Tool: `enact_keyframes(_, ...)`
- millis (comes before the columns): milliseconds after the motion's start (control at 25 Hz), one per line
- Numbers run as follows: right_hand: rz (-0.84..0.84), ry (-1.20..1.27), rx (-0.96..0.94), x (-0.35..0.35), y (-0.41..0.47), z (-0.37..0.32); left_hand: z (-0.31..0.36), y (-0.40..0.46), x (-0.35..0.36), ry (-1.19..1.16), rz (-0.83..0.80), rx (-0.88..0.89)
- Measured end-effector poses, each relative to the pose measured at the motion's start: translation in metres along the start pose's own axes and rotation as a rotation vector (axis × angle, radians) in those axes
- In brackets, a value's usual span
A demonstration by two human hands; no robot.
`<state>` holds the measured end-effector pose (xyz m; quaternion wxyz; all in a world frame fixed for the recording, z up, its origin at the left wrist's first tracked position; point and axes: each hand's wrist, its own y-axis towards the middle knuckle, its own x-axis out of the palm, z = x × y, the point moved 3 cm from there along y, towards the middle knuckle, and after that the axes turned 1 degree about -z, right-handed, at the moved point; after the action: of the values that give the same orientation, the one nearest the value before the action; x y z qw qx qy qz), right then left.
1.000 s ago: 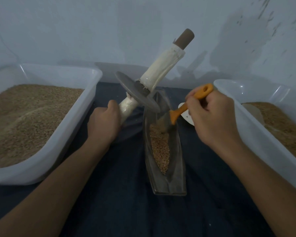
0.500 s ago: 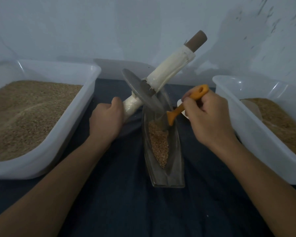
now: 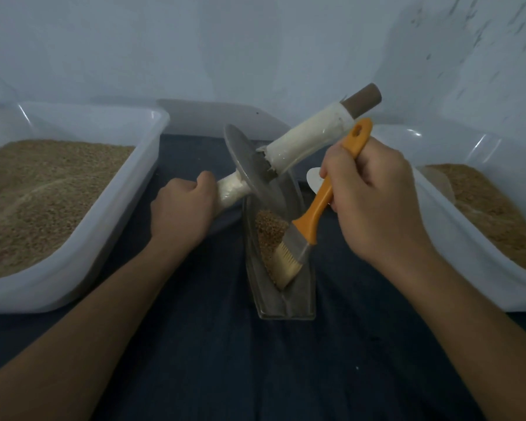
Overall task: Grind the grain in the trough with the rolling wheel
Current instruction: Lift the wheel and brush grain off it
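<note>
A narrow metal trough (image 3: 304, 299) lies lengthwise on the dark cloth, with brown grain (image 3: 269, 235) heaped in its middle. The grey rolling wheel (image 3: 249, 171) sits tilted at the trough's far end on a long axle wrapped in white (image 3: 307, 141). My left hand (image 3: 179, 214) grips the axle's left end. My right hand (image 3: 374, 196) holds an orange-handled brush (image 3: 316, 208); its pale bristles (image 3: 286, 262) rest against the near side of the grain inside the trough.
A white tub of grain (image 3: 73, 253) stands at the left and another white tub (image 3: 456, 232) with grain at the right. A small white scoop (image 3: 313, 177) peeks out behind my right hand. A pale wall rises close behind.
The brush has swept from the far part of the trough toward me, and its bristles now sit on the near side of the grain. The axle's right end has tilted lower.
</note>
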<state>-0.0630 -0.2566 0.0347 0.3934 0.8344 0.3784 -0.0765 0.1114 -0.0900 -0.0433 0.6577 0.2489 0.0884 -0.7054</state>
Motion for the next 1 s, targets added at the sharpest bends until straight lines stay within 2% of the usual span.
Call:
enact_keyframes(240,0.059,-0.093,-0.019,0.01,0.005,0.013,-0.002,0.002,0.0,0.027,0.025,0.017)
enact_keyframes(400,0.136,-0.028,-0.106,0.0,0.003,0.004,-0.005,0.006,-0.001,0.02,0.043,-0.007)
enact_keyframes(560,0.053,-0.03,-0.116,0.009,-0.001,-0.001,-0.005,0.006,-0.001,0.026,0.04,0.01)
enact_keyframes(720,0.089,-0.073,-0.087,0.01,0.0,0.008,-0.005,0.003,-0.001,0.043,0.017,0.043)
enact_keyframes(880,0.155,-0.003,-0.115,-0.005,-0.002,0.009,-0.007,0.005,-0.002,0.038,0.063,0.041)
enact_keyframes(1000,0.084,-0.003,-0.148,0.003,-0.011,0.003,-0.006,0.007,-0.003,0.029,0.091,0.017)
